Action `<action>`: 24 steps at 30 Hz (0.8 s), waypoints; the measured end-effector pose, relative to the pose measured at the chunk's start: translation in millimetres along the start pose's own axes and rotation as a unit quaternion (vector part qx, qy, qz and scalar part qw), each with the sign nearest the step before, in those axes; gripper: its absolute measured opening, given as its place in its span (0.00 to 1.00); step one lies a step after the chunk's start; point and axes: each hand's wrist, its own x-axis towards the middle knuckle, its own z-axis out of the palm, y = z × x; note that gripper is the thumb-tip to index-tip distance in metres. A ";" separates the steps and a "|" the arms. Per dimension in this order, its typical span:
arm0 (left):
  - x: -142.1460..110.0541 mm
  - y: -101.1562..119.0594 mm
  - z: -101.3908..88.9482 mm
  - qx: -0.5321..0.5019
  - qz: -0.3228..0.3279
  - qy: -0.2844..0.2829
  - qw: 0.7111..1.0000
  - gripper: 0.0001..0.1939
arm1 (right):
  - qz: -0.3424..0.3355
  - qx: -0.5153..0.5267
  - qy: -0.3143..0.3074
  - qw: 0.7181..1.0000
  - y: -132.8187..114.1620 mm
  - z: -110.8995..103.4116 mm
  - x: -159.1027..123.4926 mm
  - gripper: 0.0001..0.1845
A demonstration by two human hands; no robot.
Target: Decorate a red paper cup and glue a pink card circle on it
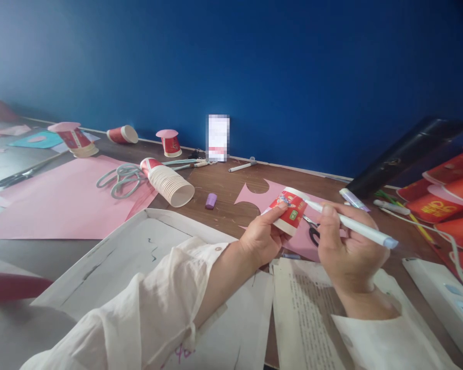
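Note:
My left hand (pixel 263 241) is wrapped round a red paper cup (pixel 290 209), which it holds tilted with the white base end up. In my right hand (pixel 349 246) is a white marker pen (pixel 364 229) with a pale blue end; its tip points at the cup's upper edge, and I cannot tell whether they touch. Beneath the hands lies a cut pink paper sheet (pixel 250 194) with rounded notches. Black-handled scissors (pixel 314 235) rest on that sheet, partly hidden by my right hand and the cup.
A stack of paper cups (pixel 170 182), a light cord (pixel 121 180) and a purple cap (pixel 211 201) lie left of the hands. Cups with pink discs (pixel 168 141) stand by the blue wall. At right are a power strip (pixel 443 293), a black tube (pixel 405 154) and red decorated cups (pixel 447 205).

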 end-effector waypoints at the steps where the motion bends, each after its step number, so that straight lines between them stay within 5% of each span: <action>1: -0.3 0.2 0.2 0.000 -0.001 0.002 1.000 0.11 | 0.000 0.000 0.000 1.000 -0.2 0.0 -0.1 0.05; 24: -2.8 2.9 4.1 0.002 0.000 0.012 1.000 0.09 | -0.005 -0.019 -0.017 1.000 -0.4 0.2 -2.9 0.06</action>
